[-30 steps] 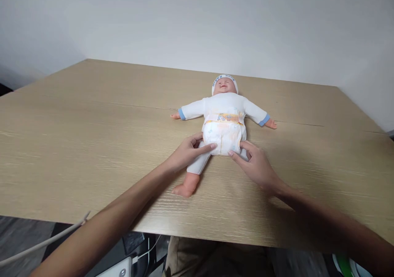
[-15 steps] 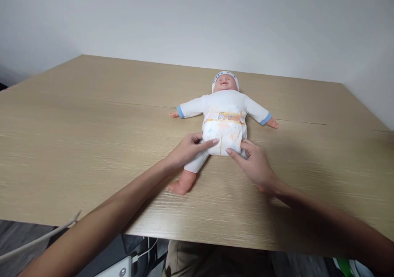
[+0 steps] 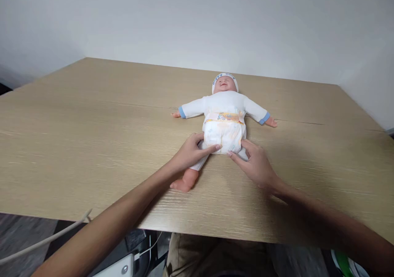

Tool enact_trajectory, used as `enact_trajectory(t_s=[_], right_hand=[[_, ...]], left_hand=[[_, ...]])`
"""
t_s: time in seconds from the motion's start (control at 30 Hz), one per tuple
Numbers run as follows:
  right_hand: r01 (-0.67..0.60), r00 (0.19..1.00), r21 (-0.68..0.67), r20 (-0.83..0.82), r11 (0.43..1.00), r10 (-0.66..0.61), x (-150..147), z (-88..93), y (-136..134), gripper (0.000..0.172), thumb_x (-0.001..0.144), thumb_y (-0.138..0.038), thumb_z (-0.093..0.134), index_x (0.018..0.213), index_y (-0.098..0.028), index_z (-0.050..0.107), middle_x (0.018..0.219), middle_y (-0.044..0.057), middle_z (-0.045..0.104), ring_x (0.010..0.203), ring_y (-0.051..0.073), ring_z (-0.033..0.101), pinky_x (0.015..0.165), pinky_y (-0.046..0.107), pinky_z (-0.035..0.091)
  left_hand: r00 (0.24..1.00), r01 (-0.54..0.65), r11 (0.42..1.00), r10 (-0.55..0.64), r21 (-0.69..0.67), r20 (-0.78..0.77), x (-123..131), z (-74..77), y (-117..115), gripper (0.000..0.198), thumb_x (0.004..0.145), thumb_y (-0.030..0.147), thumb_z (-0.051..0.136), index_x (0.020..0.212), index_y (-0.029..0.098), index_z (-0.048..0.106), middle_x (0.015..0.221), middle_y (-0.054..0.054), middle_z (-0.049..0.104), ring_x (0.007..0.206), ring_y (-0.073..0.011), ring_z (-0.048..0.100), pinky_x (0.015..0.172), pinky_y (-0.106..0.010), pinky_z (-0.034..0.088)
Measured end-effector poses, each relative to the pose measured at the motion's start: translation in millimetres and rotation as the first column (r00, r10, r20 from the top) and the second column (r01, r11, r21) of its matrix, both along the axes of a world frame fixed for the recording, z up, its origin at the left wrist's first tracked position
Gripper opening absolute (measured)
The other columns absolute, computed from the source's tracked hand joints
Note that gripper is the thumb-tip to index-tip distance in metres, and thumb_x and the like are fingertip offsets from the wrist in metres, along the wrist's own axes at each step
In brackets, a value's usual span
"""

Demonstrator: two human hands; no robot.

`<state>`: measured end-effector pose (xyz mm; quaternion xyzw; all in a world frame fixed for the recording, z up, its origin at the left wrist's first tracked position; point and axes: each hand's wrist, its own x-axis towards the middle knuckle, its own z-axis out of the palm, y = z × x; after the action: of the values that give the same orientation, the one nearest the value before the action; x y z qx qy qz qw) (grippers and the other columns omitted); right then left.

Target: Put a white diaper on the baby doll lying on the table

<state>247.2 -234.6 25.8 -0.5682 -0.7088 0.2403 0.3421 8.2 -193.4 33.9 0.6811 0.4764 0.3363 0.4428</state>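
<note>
A baby doll (image 3: 224, 100) in a white suit with blue cuffs and a lettered white cap lies on its back, arms spread. Around its waist and hips is a white diaper (image 3: 226, 131) with a printed orange band across the front. My left hand (image 3: 193, 150) grips the diaper's lower left side, thumb laid over the front and fingertips hidden at the leg edge. On the opposite leg edge, my right hand (image 3: 253, 160) pinches the diaper, thumb low on the front. The doll's right-side lower leg is hidden behind my right hand.
The doll rests on a wide wooden table (image 3: 92, 145) with a seam across it, against a pale wall (image 3: 197, 22). Below the front edge are a white device (image 3: 118, 266) with a cable and my trousers (image 3: 187, 254). A pale cord (image 3: 46, 240) crosses the lower left.
My left thumb has slid slightly inward on the diaper front. The right fingers have shifted a little at the leg edge. The camera view has moved slightly.
</note>
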Motion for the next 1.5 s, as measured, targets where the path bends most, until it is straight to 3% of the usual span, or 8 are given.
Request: enact_trajectory(t_s=[0.3, 0.63, 0.8, 0.9, 1.07, 1.2, 1.37, 1.5], right_hand=[[0.003, 0.999, -0.073, -0.031, 0.997, -0.006, 4.6, 7.9, 3.3, 0.026, 0.092, -0.044, 0.075, 0.083, -0.023, 0.061, 0.066, -0.004, 0.057, 0.062, 0.017, 0.048, 0.063, 0.031, 0.034], [0.044, 0.992, -0.165, -0.113, 0.985, -0.063, 7.3, 2.9, -3.7, 0.03, 0.089, -0.051, 0.078, 0.1, -0.024, 0.072, 0.061, -0.008, 0.038, 0.058, 0.015, 0.037, 0.057, 0.03, 0.026], [0.051, 0.991, 0.002, -0.127, 0.999, -0.051, 8.8, -6.1, -3.0, 0.027, 0.089, -0.044, 0.078, 0.104, -0.022, 0.077, 0.102, 0.005, 0.064, 0.082, 0.019, 0.058, 0.073, 0.033, 0.048], [0.054, 0.99, 0.04, -0.132, 0.998, -0.048, 13.5, -13.9, 0.9, 0.025, 0.088, -0.04, 0.079, 0.107, -0.023, 0.079, 0.126, 0.01, 0.062, 0.111, 0.026, 0.064, 0.09, 0.039, 0.054], [0.002, 0.997, 0.043, -0.076, 0.999, 0.001, 26.4, -18.6, -0.3, 0.036, 0.086, -0.038, 0.084, 0.119, -0.024, 0.078, 0.13, 0.011, 0.061, 0.124, 0.032, 0.062, 0.101, 0.048, 0.055], [-0.086, 0.994, 0.118, -0.058, 0.989, 0.094, 43.4, -11.8, -9.5, 0.035, 0.096, -0.038, 0.077, 0.129, -0.027, 0.076, 0.124, 0.009, 0.066, 0.108, 0.026, 0.065, 0.095, 0.044, 0.056], [0.005, 1.0, 0.295, 0.01, 0.956, -0.009, 75.6, -13.0, 15.2, 0.027, 0.106, -0.044, 0.066, 0.123, -0.024, 0.073, 0.11, 0.008, 0.073, 0.097, 0.026, 0.065, 0.093, 0.044, 0.054], [0.121, 0.966, 0.505, 0.14, 0.855, -0.219, 94.6, -26.6, 77.9, 0.036, 0.103, -0.043, 0.061, 0.128, -0.018, 0.068, 0.122, 0.016, 0.073, 0.113, 0.035, 0.064, 0.105, 0.054, 0.05]], left_hand=[[1.0, 0.016, 0.999, -0.015, -0.033, 0.016, -1.2, -3.7, 1.6, 0.042, 0.09, 0.055, 0.083, 0.11, 0.017, 0.079, 0.112, -0.011, 0.081, 0.102, -0.0295, 0.071, 0.092, -0.044, 0.055], [0.919, 0.136, 0.956, -0.025, -0.259, 0.393, -6.9, -1.1, 3.4, 0.056, 0.085, 0.05, 0.09, 0.128, 0.02, 0.072, 0.134, -0.015, 0.079, 0.132, -0.0346, 0.071, 0.112, -0.049, 0.058], [0.909, 0.14, 0.956, -0.022, -0.257, 0.416, -7.3, -4.8, 5.1, 0.053, 0.085, 0.048, 0.091, 0.124, 0.018, 0.072, 0.135, -0.016, 0.078, 0.132, -0.0334, 0.071, 0.113, -0.048, 0.057], [0.91, 0.136, 0.962, -0.026, -0.236, 0.415, -7.4, -7.9, 5.8, 0.052, 0.085, 0.047, 0.092, 0.124, 0.018, 0.072, 0.136, -0.015, 0.078, 0.133, -0.0321, 0.071, 0.113, -0.046, 0.056], [0.911, 0.126, 0.966, -0.022, -0.228, 0.413, -13.0, -11.6, 3.6, 0.051, 0.088, 0.048, 0.091, 0.122, 0.015, 0.072, 0.13, -0.014, 0.079, 0.122, -0.0284, 0.074, 0.105, -0.039, 0.057], [0.908, 0.04, 0.976, 0.054, -0.215, 0.415, -26.0, -10.7, -0.8, 0.054, 0.089, 0.048, 0.089, 0.131, 0.019, 0.068, 0.128, -0.013, 0.079, 0.121, -0.0273, 0.073, 0.106, -0.04, 0.056], [0.958, -0.233, 0.972, 0.232, -0.018, 0.171, -36.7, -14.5, 15.8, 0.041, 0.099, 0.052, 0.071, 0.126, 0.021, 0.066, 0.134, -0.014, 0.074, 0.118, -0.0298, 0.07, 0.105, -0.047, 0.055], [0.895, -0.335, 0.833, 0.427, 0.44, -0.128, -28.1, -21.2, 57.7, 0.041, 0.099, 0.043, 0.065, 0.132, 0.019, 0.063, 0.143, -0.016, 0.067, 0.13, -0.0344, 0.058, 0.115, -0.053, 0.046]])
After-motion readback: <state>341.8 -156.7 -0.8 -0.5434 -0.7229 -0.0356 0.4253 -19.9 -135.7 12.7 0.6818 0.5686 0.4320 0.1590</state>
